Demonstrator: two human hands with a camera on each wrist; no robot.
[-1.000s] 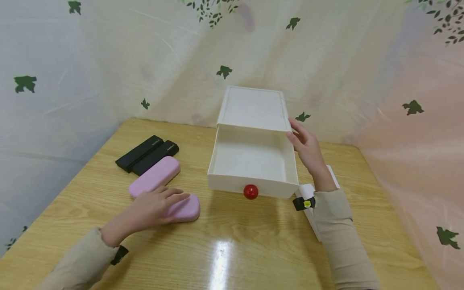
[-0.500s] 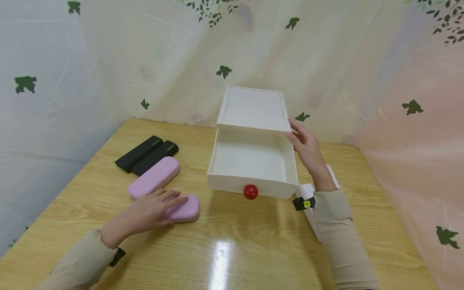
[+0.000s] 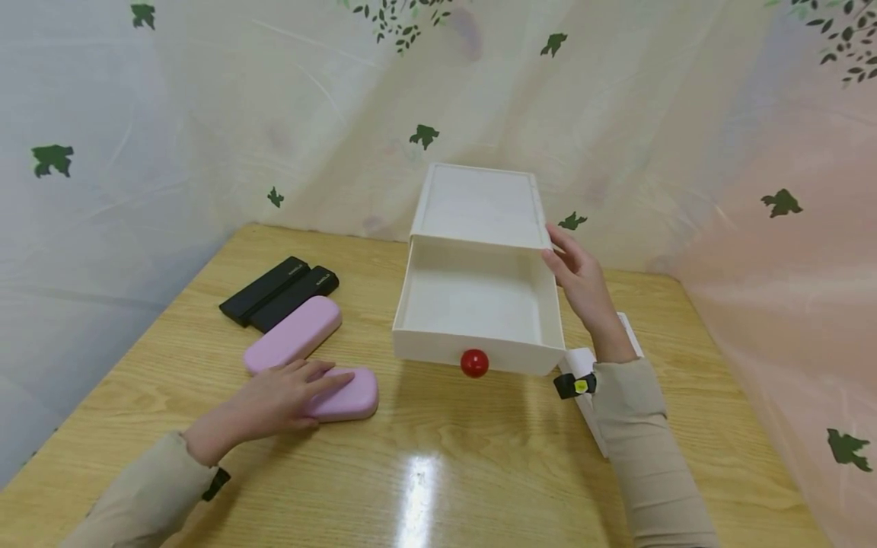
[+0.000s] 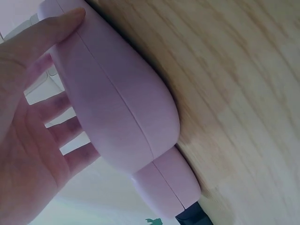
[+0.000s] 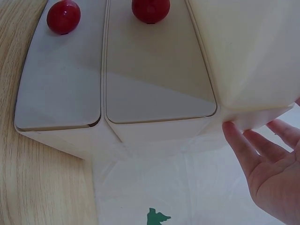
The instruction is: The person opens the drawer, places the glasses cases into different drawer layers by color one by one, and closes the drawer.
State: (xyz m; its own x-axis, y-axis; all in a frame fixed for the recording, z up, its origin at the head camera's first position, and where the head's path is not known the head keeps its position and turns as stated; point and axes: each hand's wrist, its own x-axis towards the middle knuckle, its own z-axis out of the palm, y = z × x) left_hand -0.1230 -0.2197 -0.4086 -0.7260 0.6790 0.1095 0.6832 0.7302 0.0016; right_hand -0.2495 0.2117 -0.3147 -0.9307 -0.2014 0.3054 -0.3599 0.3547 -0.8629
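Note:
On the left, a pink glasses case [image 3: 349, 396] lies on the table under my left hand [image 3: 277, 399]. My thumb [image 4: 70, 23] is against its near side and the other fingers reach over its top, holding it. Behind it lies a second pink glasses case [image 3: 294, 335]. A white drawer box [image 3: 479, 202] stands in the middle with its top drawer [image 3: 479, 350] pulled out and bare inside. My right hand [image 3: 582, 285] touches the box's right side near the drawer opening, fingertips resting on the wall. Two lower drawers with red knobs [image 5: 150, 7] are closed.
Two black cases [image 3: 284, 293] lie side by side behind the pink ones. A white object [image 3: 585, 396] is partly hidden under my right forearm. A patterned curtain [image 3: 329, 114] hangs behind the wooden table [image 3: 452, 479].
My left hand has shifted slightly on the front pink glasses case, its thumb settling against the near side. The right hand and drawer box have stayed in place.

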